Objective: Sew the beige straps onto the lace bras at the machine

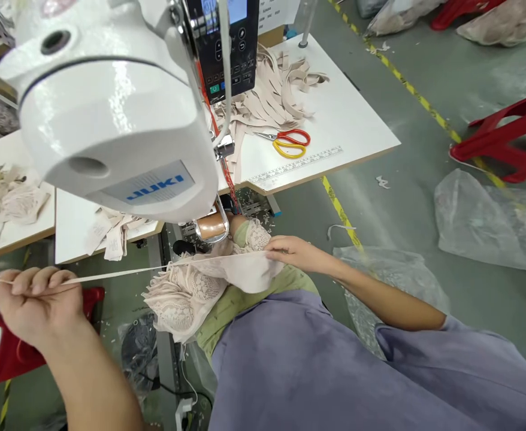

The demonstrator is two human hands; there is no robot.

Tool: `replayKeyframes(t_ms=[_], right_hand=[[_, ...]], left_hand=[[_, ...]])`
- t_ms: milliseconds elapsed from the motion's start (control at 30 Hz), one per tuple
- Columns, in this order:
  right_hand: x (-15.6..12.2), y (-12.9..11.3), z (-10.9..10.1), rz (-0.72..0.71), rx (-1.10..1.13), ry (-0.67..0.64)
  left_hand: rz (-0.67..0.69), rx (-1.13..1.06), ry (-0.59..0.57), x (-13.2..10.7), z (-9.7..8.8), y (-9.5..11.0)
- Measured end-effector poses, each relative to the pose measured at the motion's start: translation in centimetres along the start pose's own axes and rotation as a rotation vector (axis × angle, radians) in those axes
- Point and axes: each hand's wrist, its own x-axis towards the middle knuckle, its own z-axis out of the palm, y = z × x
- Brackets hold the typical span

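Note:
My left hand [42, 299] is closed around the end of a thin pale elastic strip [119, 274], pulled out to the left. The strip runs taut to a beige lace bra [186, 296] lying over my lap in a bunched stack. At the other side my right hand [292, 251] pinches the bra's sheer band [251, 269] between thumb and fingers. Just above the bra stands a white JUKI sewing machine [123, 131], whose head hides its needle area from me.
Scissors [290, 142] with red and yellow handles lie on the white table [357, 134], near a pile of beige fabric strips [267, 90]. More lace pieces [14, 200] are at the left. Red stools [505, 137] and plastic bags [483, 221] are on the floor.

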Motion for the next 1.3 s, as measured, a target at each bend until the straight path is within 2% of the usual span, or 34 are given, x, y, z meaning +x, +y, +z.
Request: replayKeyframes(t_ms=[67,133,233,267,300,333,400,433,500,567,667,800,900,933,967,1000,1033,1067,1100,1133,1167,1233,1300], right_hand=[[-0.2,0.7,0.7,0.115,0.175,0.132],[-0.1,1.3,1.8,0.138,0.325,0.327],[0.5,1.2,3.9,0.097,0.384,0.687],[0.8,0.8,4.5,0.083,0.334,0.730],[1.2,0.2,5.0,0.063,0.265,0.710],[1.6,-0.6,5.4,0.038,0.193,0.632],[2.5,-2.5,5.8,-0.017,0.099,0.394],[3.0,-3.5,5.9,-0.037,0.093,0.287],[3.7,-5.2,5.7,-0.045,0.139,0.152],[4.1,-6.5,5.1,-0.046,0.183,0.085],[4.4,-7.5,4.1,-0.089,0.139,0.026],[4.3,-7.9,3.0,-0.094,0.004,-0.082],[4.5,-7.0,2.3,-0.051,-0.077,-0.165],[4.6,-6.4,2.2,-0.028,-0.081,-0.159],[4.7,-5.6,2.2,0.003,-0.057,-0.121],[4.9,-4.8,2.4,0.042,0.001,-0.045],[5.0,-4.1,2.8,0.087,0.093,0.065],[5.1,-3.5,3.4,0.133,0.204,0.185],[5.1,-3.0,4.2,0.172,0.314,0.298],[5.1,-2.8,5.1,0.197,0.400,0.391],[4.9,-2.9,6.1,0.205,0.447,0.460],[4.5,-3.4,8.1,0.167,0.417,0.550],[4.1,-4.2,9.8,0.099,0.313,0.618]], left_hand=[[-0.021,0.027,0.042,1.3,-2.1,0.2],[-0.056,0.078,0.091,1.9,-3.6,-0.2],[-0.135,0.246,0.105,0.6,-3.9,-2.7],[-0.194,0.341,0.076,-0.4,-3.5,-4.2],[-0.236,0.381,0.058,-1.6,-2.9,-6.0],[-0.291,0.421,0.036,-3.0,-2.2,-7.9],[-0.378,0.632,-0.084,-5.8,-0.8,-11.9],[-0.415,0.656,-0.112,-7.1,-0.1,-13.6],[-0.453,0.753,-0.224,-9.5,1.2,-16.0],[-0.416,0.927,-0.370,-11.2,2.2,-17.0],[-0.321,1.203,-0.571,-12.4,3.4,-17.0],[-0.270,1.469,-0.722,-12.1,4.4,-16.7],[-0.164,1.588,-0.833,-11.5,4.0,-17.0],[-0.088,1.588,-0.794,-11.5,3.6,-17.3],[-0.007,1.558,-0.693,-11.6,3.0,-17.7],[0.043,1.488,-0.563,-11.9,2.2,-18.4],[0.022,1.373,-0.444,-12.4,1.5,-19.3],[-0.075,1.222,-0.373,-13.1,0.7,-20.4],[-0.271,1.022,-0.407,-13.8,0.0,-21.7],[-0.503,0.811,-0.489,-14.5,-0.6,-23.0],[-0.622,0.695,-0.538,-15.1,-1.0,-24.2],[-0.726,0.554,-0.560,-15.7,-1.2,-26.1],[-0.677,0.415,-0.428,-15.7,-0.7,-27.0]])
